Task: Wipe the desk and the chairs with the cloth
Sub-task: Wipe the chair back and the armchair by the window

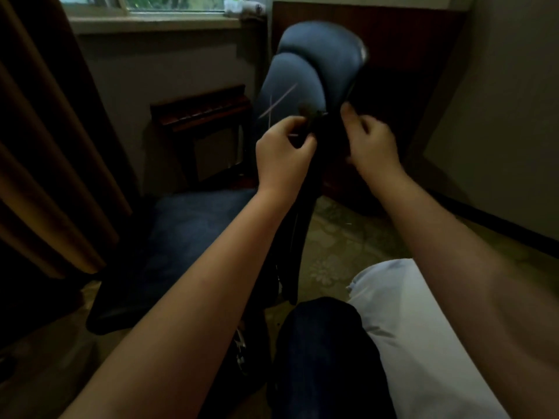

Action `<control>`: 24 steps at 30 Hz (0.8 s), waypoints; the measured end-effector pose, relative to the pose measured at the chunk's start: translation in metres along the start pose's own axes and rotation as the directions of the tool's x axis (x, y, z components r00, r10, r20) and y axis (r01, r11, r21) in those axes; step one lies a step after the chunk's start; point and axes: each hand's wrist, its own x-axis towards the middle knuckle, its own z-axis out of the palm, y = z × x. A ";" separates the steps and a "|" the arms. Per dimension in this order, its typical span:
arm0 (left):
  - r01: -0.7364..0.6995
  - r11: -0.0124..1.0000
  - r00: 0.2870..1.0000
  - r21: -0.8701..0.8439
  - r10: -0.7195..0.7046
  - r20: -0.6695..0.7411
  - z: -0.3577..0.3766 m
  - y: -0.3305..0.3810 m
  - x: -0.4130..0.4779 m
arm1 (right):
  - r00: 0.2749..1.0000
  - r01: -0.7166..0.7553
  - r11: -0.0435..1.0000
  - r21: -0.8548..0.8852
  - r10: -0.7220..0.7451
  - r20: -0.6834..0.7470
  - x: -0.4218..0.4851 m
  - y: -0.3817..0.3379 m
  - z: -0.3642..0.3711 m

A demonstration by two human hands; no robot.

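Dim room: window sill (157,24) up top, curtain (45,146) on L, wood rack (202,113) under sill, patterned carpet (332,237) below. Blue padded chair (302,77) stands dead ahead betw. rack & dark wall panel (393,40), its back hiding the panel's lower part. L hand (284,152) & R hand (372,143) both curl fingers on dark material (328,131) at chair-back edge; too dark/blurred to tell what it is.

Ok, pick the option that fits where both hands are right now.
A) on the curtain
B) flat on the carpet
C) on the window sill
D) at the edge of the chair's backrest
D: the left hand and the right hand are both raised at the side edge of the chair's padded backrest. What their curled fingers hold is too dark and blurred to tell.
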 end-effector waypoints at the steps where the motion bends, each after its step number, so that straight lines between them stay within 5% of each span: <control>1: -0.046 0.999 0.999 0.008 0.046 -0.004 -0.001 0.006 0.004 | 0.999 0.019 0.999 0.046 -0.018 -0.029 0.003 -0.012 -0.003; 8: -0.142 0.963 0.990 0.227 0.139 0.033 -0.004 0.000 -0.017 | 0.981 0.086 0.993 -0.079 -0.098 -0.170 -0.003 -0.032 0.002; 13: -0.166 0.958 0.986 0.234 0.161 0.043 -0.008 -0.022 -0.041 | 0.967 0.121 0.977 -0.175 -0.156 -0.200 -0.015 -0.038 0.005; 21: -0.139 0.938 0.925 0.318 0.008 0.380 -0.044 -0.026 -0.042 | 0.976 0.091 0.963 -0.255 -0.137 -0.169 -0.014 -0.048 0.005; 24: -0.116 0.910 0.917 0.399 -0.056 0.394 -0.057 -0.021 -0.035 | 0.977 0.089 0.960 -0.265 -0.136 -0.164 -0.016 -0.047 0.003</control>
